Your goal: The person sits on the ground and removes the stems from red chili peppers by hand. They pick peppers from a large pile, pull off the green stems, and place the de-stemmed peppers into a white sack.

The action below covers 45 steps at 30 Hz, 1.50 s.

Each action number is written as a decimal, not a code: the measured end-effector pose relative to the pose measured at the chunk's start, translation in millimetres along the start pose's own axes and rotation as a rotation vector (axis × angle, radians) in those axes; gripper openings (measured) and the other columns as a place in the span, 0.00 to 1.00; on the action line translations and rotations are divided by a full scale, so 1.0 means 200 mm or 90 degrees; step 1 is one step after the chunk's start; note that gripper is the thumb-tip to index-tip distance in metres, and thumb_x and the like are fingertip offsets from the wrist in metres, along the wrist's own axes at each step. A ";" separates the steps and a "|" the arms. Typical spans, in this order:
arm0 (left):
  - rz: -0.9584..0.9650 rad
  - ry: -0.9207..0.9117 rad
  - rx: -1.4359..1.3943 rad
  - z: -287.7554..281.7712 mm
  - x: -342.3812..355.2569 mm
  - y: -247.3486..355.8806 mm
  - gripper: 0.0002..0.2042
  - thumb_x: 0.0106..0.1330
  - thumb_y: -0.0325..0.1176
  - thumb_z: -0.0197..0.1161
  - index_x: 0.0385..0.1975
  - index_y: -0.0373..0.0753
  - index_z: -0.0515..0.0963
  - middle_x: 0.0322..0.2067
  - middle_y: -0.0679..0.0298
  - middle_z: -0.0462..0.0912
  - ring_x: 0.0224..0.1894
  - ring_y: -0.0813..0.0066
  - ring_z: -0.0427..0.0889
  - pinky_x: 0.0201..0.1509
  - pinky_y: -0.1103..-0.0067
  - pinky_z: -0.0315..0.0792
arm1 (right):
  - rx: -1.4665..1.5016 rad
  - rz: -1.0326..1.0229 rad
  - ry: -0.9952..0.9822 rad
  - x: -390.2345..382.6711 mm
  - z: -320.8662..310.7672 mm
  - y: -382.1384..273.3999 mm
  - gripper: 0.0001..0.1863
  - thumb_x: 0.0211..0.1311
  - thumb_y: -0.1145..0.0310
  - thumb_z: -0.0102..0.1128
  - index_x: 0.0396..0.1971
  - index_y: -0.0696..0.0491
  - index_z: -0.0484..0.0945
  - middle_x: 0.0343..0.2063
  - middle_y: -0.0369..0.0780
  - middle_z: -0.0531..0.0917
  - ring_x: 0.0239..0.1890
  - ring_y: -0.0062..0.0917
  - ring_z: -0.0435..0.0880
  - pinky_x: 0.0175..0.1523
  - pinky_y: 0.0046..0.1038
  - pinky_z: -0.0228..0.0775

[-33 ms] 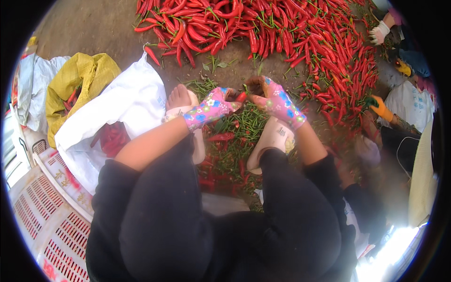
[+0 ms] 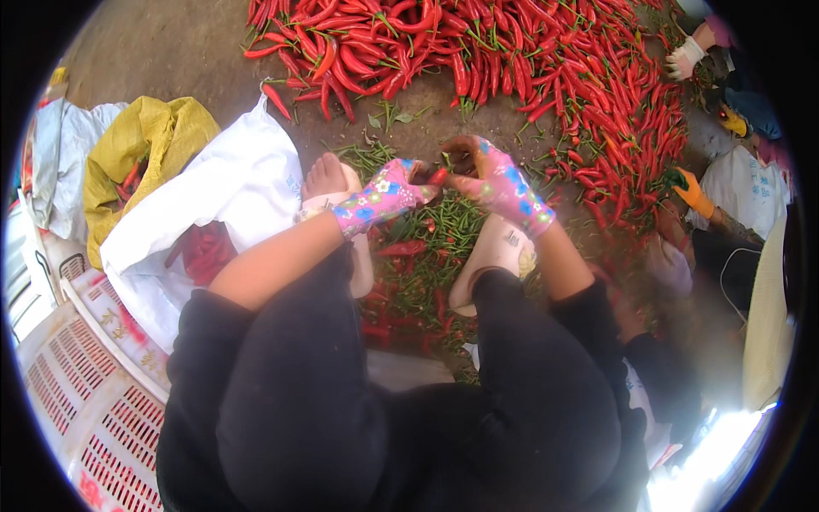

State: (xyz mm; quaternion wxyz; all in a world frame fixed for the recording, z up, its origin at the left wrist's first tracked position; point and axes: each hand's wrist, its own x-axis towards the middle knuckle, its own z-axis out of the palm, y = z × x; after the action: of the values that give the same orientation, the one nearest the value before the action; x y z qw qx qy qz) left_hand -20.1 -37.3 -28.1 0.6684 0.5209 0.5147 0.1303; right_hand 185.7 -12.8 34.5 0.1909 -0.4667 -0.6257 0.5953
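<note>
My left hand, in a pink floral glove, is closed on a red chili, whose far end reaches my right hand. The right hand wears a matching glove, its fingers curled at that chili; their tips are partly hidden. Below both hands lies a litter of green stems with some red chilies among them, between my two pale clogs. Beyond them a large heap of red chilies covers the ground and stretches down the right side.
Left are a white sack with chilies, a yellow sack and plastic crates. At right are co-workers' gloved hands, one white, another orange, a white sack and a pale board-like object.
The fingers of my right hand have shifted very slightly at the chili, and the green tip seen between them shows less. The rest looks nearly the same.
</note>
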 end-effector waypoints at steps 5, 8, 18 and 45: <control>0.037 -0.075 -0.109 0.01 -0.04 0.02 0.15 0.56 0.35 0.63 0.40 0.33 0.77 0.35 0.60 0.82 0.40 0.80 0.76 0.46 0.79 0.69 | 0.013 0.020 -0.052 -0.01 0.04 -0.07 0.21 0.53 0.77 0.57 0.49 0.60 0.69 0.42 0.41 0.77 0.45 0.23 0.77 0.49 0.27 0.70; 0.051 -0.088 -0.145 0.01 -0.07 0.05 0.14 0.56 0.34 0.63 0.40 0.33 0.77 0.35 0.61 0.82 0.39 0.80 0.76 0.46 0.78 0.69 | 0.009 -0.009 -0.022 -0.04 0.07 -0.09 0.20 0.52 0.78 0.57 0.48 0.58 0.71 0.40 0.43 0.78 0.44 0.28 0.78 0.48 0.28 0.71; -0.002 -0.075 -0.213 0.03 -0.03 -0.02 0.15 0.58 0.35 0.64 0.41 0.33 0.77 0.34 0.60 0.82 0.37 0.81 0.76 0.42 0.80 0.71 | -0.116 0.103 0.122 -0.12 0.05 -0.11 0.16 0.54 0.75 0.55 0.45 0.56 0.74 0.35 0.44 0.81 0.41 0.29 0.81 0.46 0.29 0.71; 0.022 -0.124 -0.087 -0.01 -0.03 -0.02 0.15 0.64 0.36 0.56 0.47 0.35 0.73 0.34 0.69 0.77 0.36 0.84 0.71 0.41 0.82 0.66 | -0.274 -0.068 -0.016 0.05 0.05 -0.08 0.16 0.52 0.70 0.57 0.42 0.54 0.73 0.31 0.46 0.81 0.36 0.40 0.81 0.40 0.36 0.73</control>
State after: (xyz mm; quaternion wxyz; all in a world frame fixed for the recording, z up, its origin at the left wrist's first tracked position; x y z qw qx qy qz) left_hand -25.8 -42.0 -29.1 0.7466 0.4934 0.4282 0.1256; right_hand 167.4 -7.5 44.3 0.1105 -0.4558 -0.7641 0.4429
